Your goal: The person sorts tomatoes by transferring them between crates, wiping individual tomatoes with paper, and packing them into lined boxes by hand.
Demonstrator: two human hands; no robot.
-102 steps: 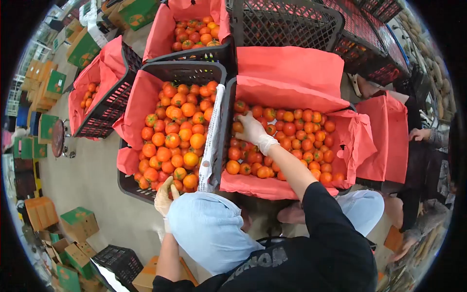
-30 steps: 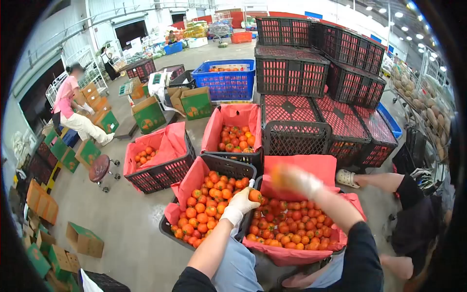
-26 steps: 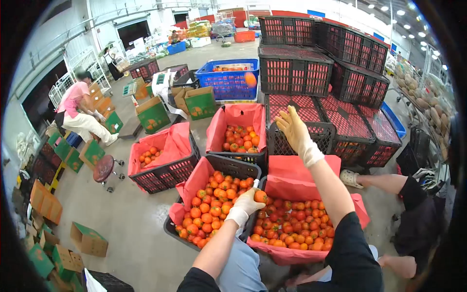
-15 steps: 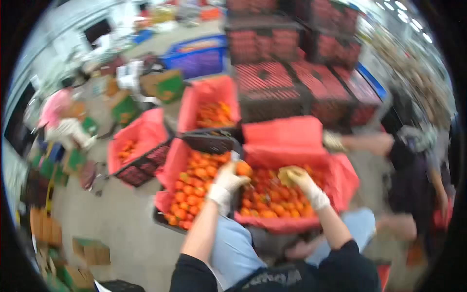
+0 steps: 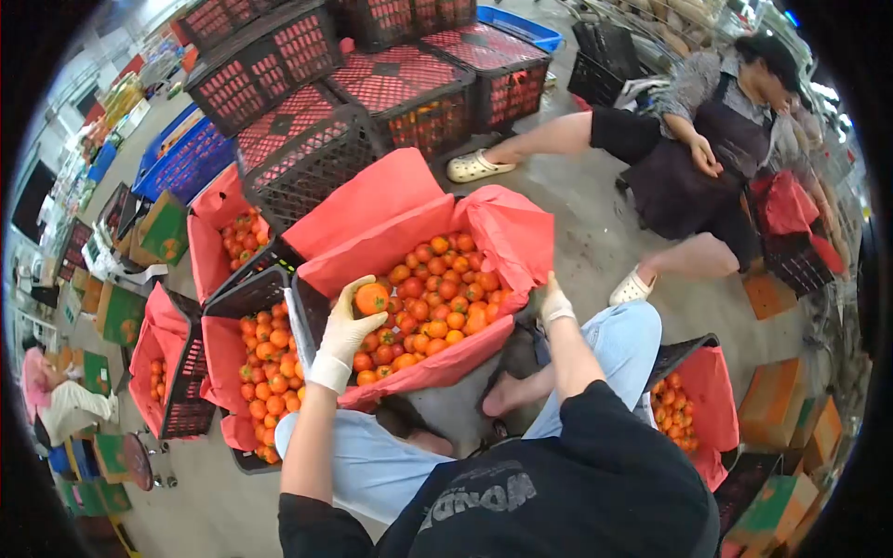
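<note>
My left hand (image 5: pixel 344 337), in a white glove, is closed around an orange-red tomato (image 5: pixel 372 298). It is over the near left side of a crate lined with pink-red paper (image 5: pixel 428 377), which holds many tomatoes (image 5: pixel 428 307). My right hand (image 5: pixel 556 303), also gloved, is at the crate's right corner against the paper liner (image 5: pixel 510 228). Its fingers are mostly hidden there, so I cannot see what they grip. Left of this crate stands a black crate (image 5: pixel 249 296) with more tomatoes (image 5: pixel 270 358).
Stacked black crates (image 5: pixel 307 149) rise behind. Smaller lined crates stand at left (image 5: pixel 172 325) and right (image 5: pixel 712 395). A co-worker in a dark apron (image 5: pixel 693 177) sits at right, one leg stretched towards the stack. Cardboard boxes (image 5: pixel 772 400) lie at far right; a blue basket (image 5: pixel 186 153) is at back left.
The view has turned to the right. My right hand has moved from above the tomatoes to the crate's right corner. My left hand still holds a tomato, now over the lined crate.
</note>
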